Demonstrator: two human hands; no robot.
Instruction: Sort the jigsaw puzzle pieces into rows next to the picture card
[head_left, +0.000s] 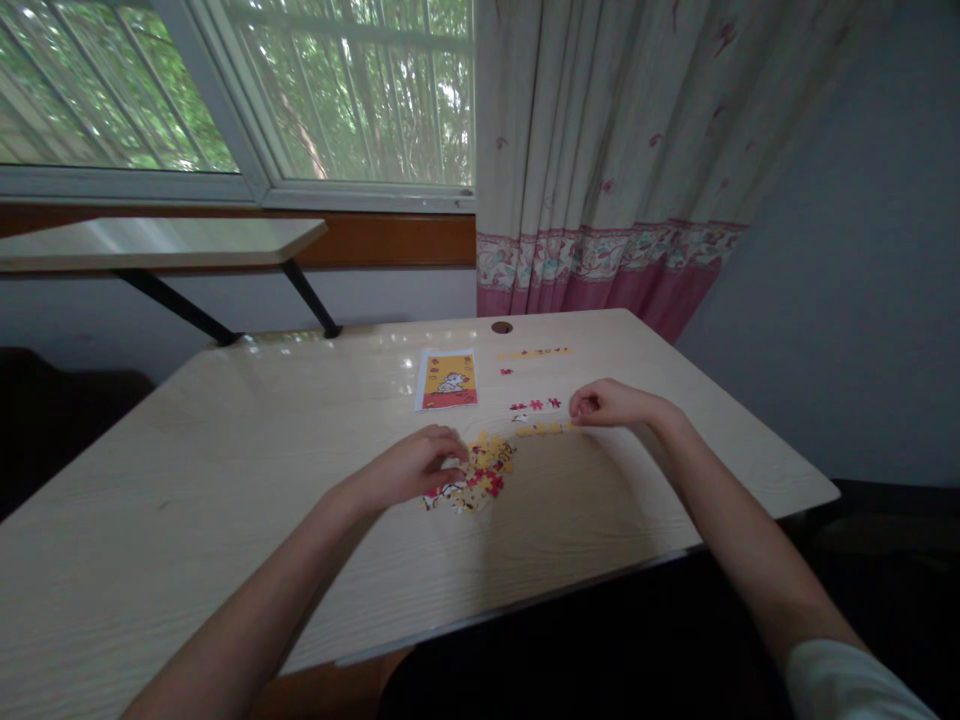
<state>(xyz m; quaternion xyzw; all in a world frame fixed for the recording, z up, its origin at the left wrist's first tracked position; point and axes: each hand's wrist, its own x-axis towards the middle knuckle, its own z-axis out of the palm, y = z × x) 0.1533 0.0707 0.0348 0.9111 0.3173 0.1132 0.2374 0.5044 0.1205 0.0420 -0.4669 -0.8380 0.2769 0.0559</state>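
My left hand (416, 465) hovers at the left side of a heap of jigsaw puzzle pieces (480, 475), yellow, red and white. Its fingers are curved, with the thumb apart from them. Farther right, my right hand (611, 402) is closed, fingertips low over the table at the right end of the laid-out pieces; what they hold, if anything, is hidden. Just left of those fingertips lie a short row of red and white pieces (536, 405) and a row of yellow pieces (538, 430). Behind the heap lies a picture card (450, 380) with a white cartoon animal on yellow and red.
Toward the back of the wooden table (300, 450) is another row of yellow pieces (544, 352), with a lone red piece (506, 372) in front. A round cable hole (502, 327) is near the back edge. A raised shelf (165, 243) stands at back left, below the window.
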